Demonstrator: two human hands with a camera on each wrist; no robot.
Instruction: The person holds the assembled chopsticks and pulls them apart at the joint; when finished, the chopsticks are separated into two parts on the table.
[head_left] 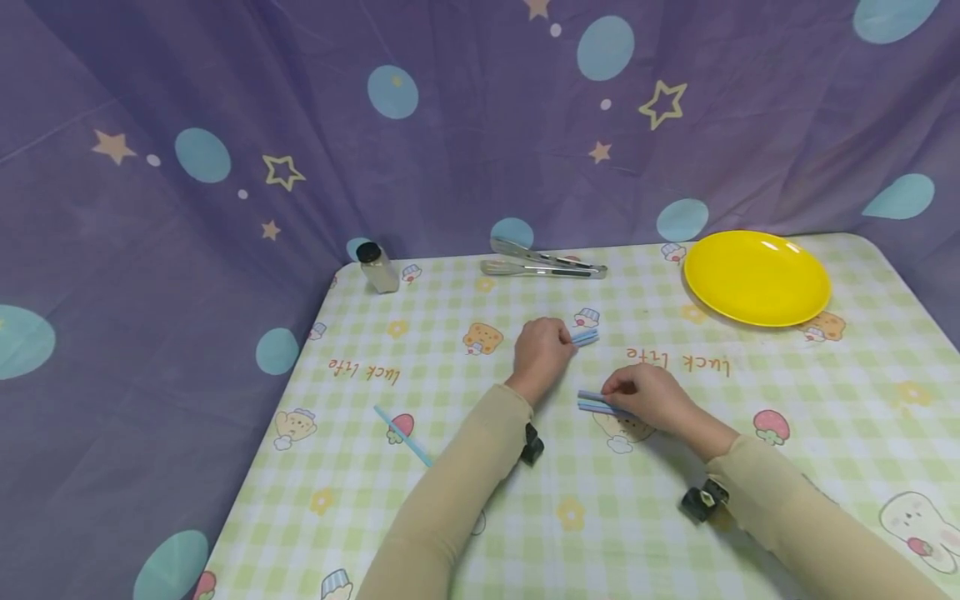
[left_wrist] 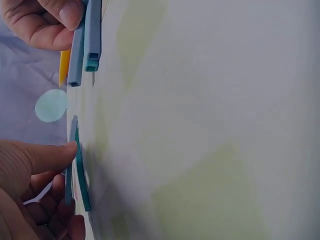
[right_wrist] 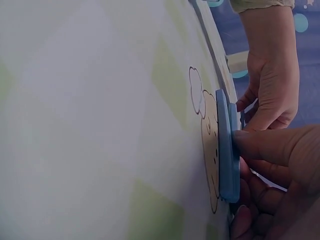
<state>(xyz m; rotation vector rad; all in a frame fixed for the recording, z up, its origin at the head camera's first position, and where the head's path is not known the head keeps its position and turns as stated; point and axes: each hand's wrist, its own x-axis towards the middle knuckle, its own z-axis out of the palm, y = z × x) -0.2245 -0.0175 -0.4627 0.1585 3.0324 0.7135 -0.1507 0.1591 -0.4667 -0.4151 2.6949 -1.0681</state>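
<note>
Over the middle of the table, my left hand (head_left: 542, 354) pinches a few thin blue and teal sticks (head_left: 586, 337) between thumb and fingers. To its right and nearer me, my right hand (head_left: 651, 397) pinches several blue sticks (head_left: 592, 402). The left wrist view shows square, hollow ends on the right hand's sticks (left_wrist: 93, 42). In the right wrist view, the right thumb lies against the blue sticks (right_wrist: 227, 155), low over the tablecloth. Left of my left forearm lies a single light-blue stick (head_left: 402, 436), its near end hidden by the sleeve.
A yellow plate (head_left: 757, 279) lies at the back right. Metal tongs (head_left: 543, 269) lie at the back middle, and a black-capped shaker jar (head_left: 378, 267) stands at the back left. A purple curtain (head_left: 465, 125) hangs behind the checked tablecloth (head_left: 525, 533).
</note>
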